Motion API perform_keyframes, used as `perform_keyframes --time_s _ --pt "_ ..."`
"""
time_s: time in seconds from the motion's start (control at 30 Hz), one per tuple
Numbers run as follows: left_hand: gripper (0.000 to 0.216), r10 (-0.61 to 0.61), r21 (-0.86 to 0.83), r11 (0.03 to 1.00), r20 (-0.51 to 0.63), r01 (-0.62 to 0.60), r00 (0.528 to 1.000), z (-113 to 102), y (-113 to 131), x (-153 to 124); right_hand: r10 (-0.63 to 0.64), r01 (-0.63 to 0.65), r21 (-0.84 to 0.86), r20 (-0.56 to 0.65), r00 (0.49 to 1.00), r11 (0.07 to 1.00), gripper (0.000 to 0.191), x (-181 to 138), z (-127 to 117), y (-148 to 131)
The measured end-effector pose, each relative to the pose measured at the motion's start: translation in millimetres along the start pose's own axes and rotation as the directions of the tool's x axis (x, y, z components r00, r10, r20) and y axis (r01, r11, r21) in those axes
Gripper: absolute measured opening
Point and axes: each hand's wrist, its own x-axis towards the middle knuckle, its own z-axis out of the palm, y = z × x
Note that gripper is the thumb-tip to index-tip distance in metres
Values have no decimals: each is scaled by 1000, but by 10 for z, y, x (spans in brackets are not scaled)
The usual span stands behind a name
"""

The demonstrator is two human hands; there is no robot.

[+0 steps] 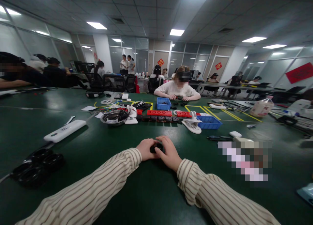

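My left hand and my right hand meet over a small black object on the green table. Both hands are closed round it, fingers curled over its top and sides, so most of it is hidden and I cannot make out what it is. Striped sleeves cover both forearms.
A white power strip lies at left, black round parts nearer the left edge. Beyond my hands: a metal bowl, red and black parts, white clips, two blue bins. A person sits opposite; others work behind.
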Motion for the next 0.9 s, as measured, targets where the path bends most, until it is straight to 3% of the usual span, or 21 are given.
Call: perform_keyframes --time_s 0.17,0.27,0.4,0.53,0.8,0.9 --pt "59 -124 89 987 -127 135 984 50 160 -58 173 -182 -136 -73 982 974 35 16 66 48" --pt "56 -187 95 974 -156 203 970 74 196 -67 201 -210 -178 -66 977 961 30 22 81 56" --pt "43 -175 109 976 -126 189 976 66 166 -47 168 -169 -161 -22 986 972 17 25 66 42" --pt "40 -94 94 990 -77 101 993 35 68 -14 84 -81 -90 37 996 993 10 33 27 27" --pt "34 45 32 998 10 -45 999 41 -151 35 -109 105 45 120 987 994 27 25 -22 -1" --pt "45 38 37 999 13 -39 999 36 -127 30 -124 120 42 107 987 992 26 13 -28 -23"
